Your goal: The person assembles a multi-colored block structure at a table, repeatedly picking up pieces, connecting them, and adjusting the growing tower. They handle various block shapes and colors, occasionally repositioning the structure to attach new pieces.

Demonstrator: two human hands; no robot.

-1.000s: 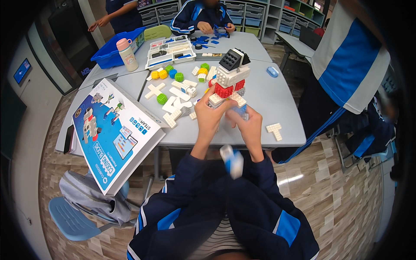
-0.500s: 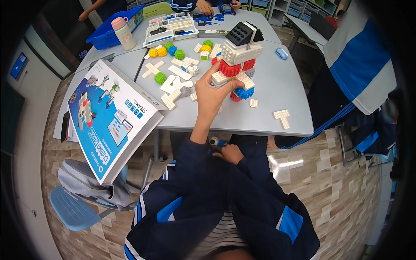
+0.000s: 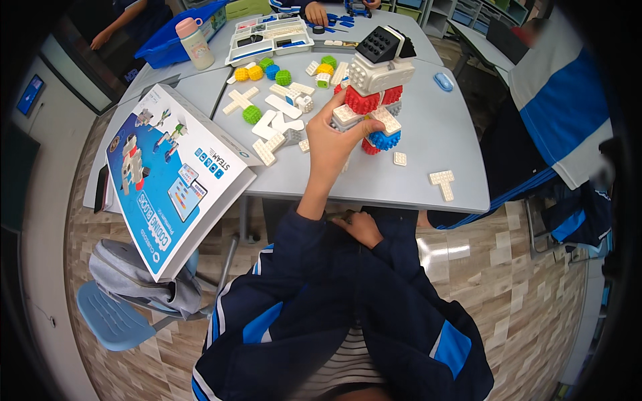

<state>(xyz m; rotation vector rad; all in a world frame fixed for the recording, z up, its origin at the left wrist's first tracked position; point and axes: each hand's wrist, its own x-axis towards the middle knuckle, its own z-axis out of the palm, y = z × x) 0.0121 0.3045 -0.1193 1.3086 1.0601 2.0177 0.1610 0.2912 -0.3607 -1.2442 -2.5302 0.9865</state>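
Observation:
My left hand (image 3: 329, 144) grips a block model (image 3: 378, 79) at the table's front, thumb across a white piece and fingers wrapped behind it. The model stands upright: black studded blocks on top, a large white studded block under them, then red blocks, white plates and a blue round gear-like block low on its right side. Down in my lap, below the table edge, my right hand (image 3: 362, 228) is closed with its fingers curled; what it holds, if anything, is hidden. A small white square plate (image 3: 400, 159) and a white T-shaped plate (image 3: 442, 185) lie to the model's right.
Loose white plates (image 3: 269, 148) and green, yellow and blue round blocks (image 3: 252, 114) lie left of the model. A large kit box (image 3: 177, 180) leans at the left. Farther back are a parts tray (image 3: 267, 41), a bottle (image 3: 195, 47) and a blue bin (image 3: 160, 50). People are nearby.
The small white-and-blue piece beside my right hand has gone out of sight. My left hand still holds the model; the table scene has shifted slightly right in view.

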